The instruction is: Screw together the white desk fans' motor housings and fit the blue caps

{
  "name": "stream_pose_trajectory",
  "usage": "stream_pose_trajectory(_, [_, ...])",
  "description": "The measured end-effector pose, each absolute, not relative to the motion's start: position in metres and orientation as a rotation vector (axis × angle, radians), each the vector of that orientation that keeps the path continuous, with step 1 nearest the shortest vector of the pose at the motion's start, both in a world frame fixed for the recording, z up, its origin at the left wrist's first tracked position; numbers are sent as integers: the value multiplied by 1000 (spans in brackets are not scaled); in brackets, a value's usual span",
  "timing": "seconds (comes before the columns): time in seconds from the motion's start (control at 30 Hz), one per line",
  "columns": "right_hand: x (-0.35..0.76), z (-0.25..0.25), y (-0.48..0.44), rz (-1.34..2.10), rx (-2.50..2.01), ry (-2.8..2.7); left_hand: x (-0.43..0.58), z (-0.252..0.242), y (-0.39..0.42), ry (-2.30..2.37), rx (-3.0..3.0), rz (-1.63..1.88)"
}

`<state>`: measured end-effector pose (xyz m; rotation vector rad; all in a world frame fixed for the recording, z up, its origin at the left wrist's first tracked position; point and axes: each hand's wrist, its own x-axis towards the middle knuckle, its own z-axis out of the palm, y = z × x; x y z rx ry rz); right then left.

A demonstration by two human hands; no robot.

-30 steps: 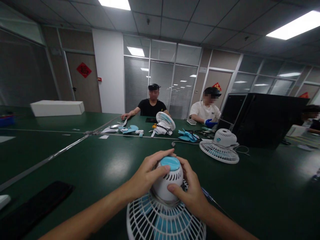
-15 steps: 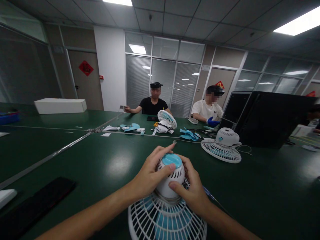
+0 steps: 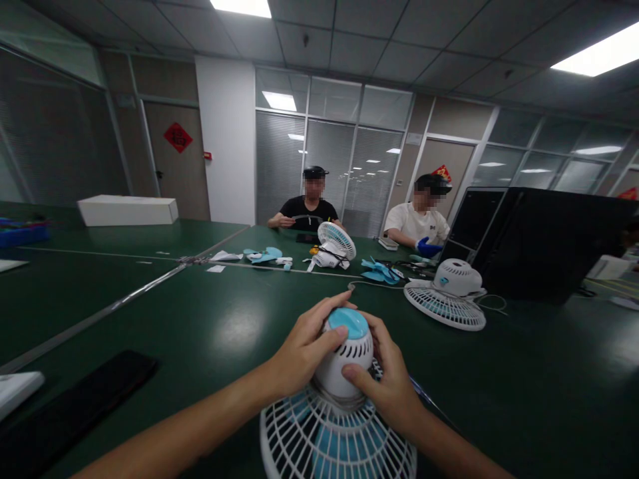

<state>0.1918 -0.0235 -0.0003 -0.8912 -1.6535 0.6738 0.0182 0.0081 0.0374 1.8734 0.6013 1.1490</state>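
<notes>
A white fan [image 3: 337, 442] with light-blue blades lies grille-down on the green table in front of me, its rounded motor housing [image 3: 333, 372] pointing up. On top of the housing is a light-blue cap [image 3: 349, 322]. My left hand [image 3: 312, 342] wraps the housing from the left, its thumb across the cap's edge. From the right, my right hand [image 3: 387, 362] grips the housing, thumb on the front below the vent slots. A cord appears wound round the base of the housing. The far-side fingers of my right hand are partly hidden.
Another white fan [image 3: 444, 303] lies face-down at the right, beside a large black box-shaped case [image 3: 549, 243]. A third fan [image 3: 335, 246] and blue blades [image 3: 382, 271] lie across the table, where two people sit. A dark flat object [image 3: 84, 406] is at the left.
The view has shifted slightly, while my hands keep their hold on the fan. The person in black has drawn a hand inward and now holds a thin strip with both hands.
</notes>
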Motion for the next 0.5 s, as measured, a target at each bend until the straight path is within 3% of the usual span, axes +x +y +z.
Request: stream_pose_trajectory(0.5, [194, 24, -31, 550, -1192, -1884, 24, 4, 10, 714, 1952, 1276])
